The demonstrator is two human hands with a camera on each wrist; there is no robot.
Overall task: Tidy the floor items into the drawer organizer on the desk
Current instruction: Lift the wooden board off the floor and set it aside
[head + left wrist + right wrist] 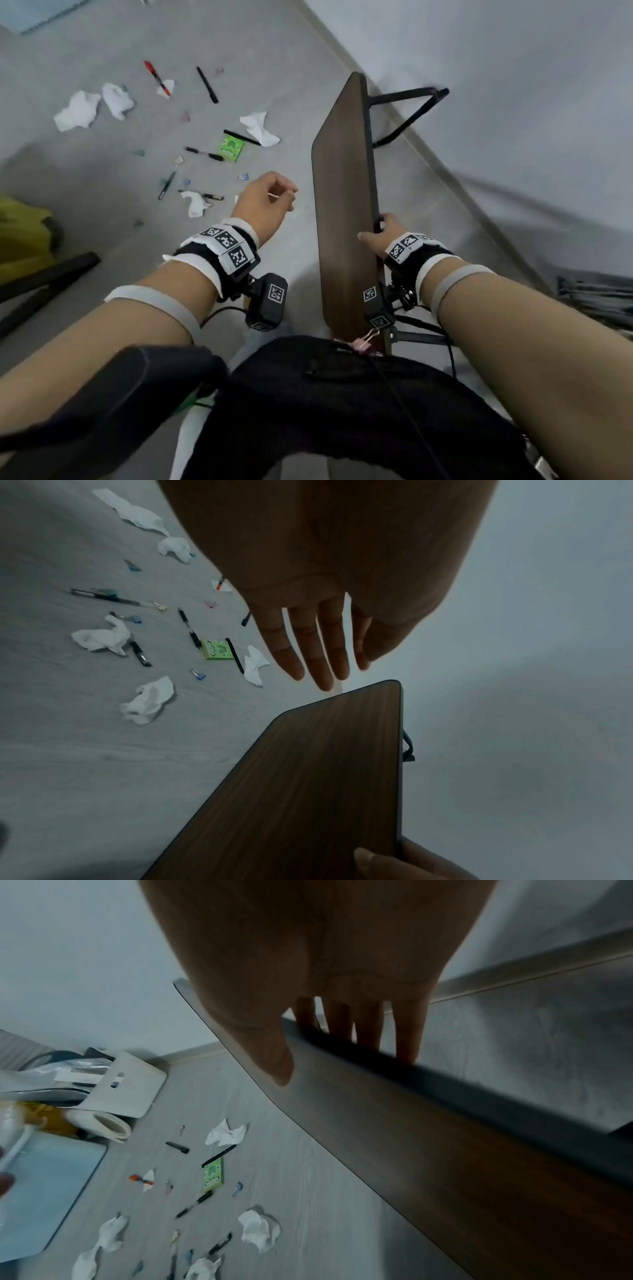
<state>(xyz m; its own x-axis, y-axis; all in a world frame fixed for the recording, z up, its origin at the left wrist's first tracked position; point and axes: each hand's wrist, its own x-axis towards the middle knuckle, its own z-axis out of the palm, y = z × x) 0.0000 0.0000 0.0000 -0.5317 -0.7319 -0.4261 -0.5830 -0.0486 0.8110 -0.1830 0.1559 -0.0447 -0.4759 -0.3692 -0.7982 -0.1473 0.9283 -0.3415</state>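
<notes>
Several floor items lie scattered on the grey floor: a red pen [157, 78], black pens [207, 84], a green box [232, 147] [217, 649] [213, 1175], a blue binder clip [243, 176] and crumpled white tissues [77, 111] [103, 638]. A small wood-top desk [342, 205] [308, 791] [411, 1137] stands tilted on its edge. My right hand [380, 233] [325, 1042] grips its long edge, thumb on the top face and fingers behind. My left hand [267, 202] [318, 653] hovers empty, fingers straight, left of the desk. No drawer organizer shows.
The desk's black metal leg [407, 113] points toward the wall. A white stool [126, 1085], a paper roll [103, 1123] and a blue mat [44, 1191] lie beyond the litter. A yellow-green object [20, 233] and black chair legs [41, 284] sit left.
</notes>
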